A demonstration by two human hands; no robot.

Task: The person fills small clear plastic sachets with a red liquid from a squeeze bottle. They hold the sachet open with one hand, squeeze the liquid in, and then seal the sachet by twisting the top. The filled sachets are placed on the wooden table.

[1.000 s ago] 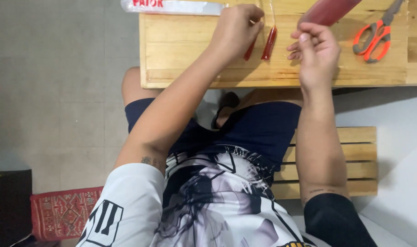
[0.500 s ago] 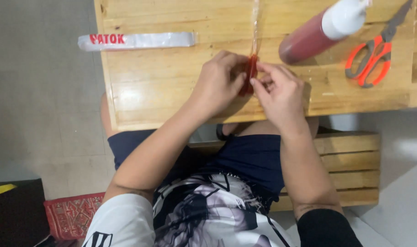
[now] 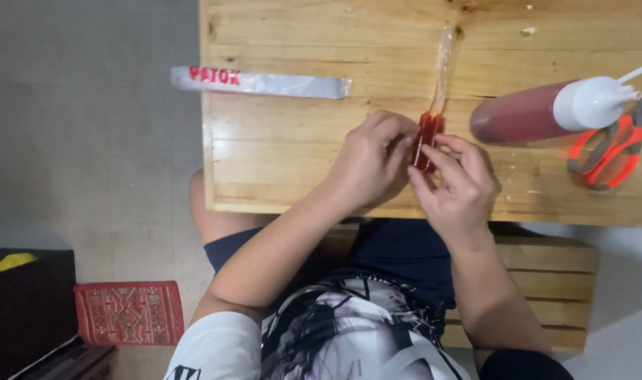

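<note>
A narrow clear plastic sleeve (image 3: 442, 70) lies lengthwise on the wooden table (image 3: 278, 155); its near end (image 3: 428, 137) is filled with red sauce. My left hand (image 3: 370, 162) pinches that red end from the left. My right hand (image 3: 454, 183) pinches it from the right and below, so both hands grip the same sleeve. A squeeze bottle of red sauce (image 3: 539, 111) with a white nozzle lies on its side just right of my hands.
Orange-handled scissors (image 3: 609, 151) lie at the table's right edge. A flat pack of clear sleeves with red print (image 3: 261, 82) hangs over the table's left edge. A red patterned mat (image 3: 127, 313) and a dark box (image 3: 25, 309) are on the floor at left.
The view has tilted down, so the table sits lower in frame. Both hands have drawn together on the red-filled sleeve end and stay there.
</note>
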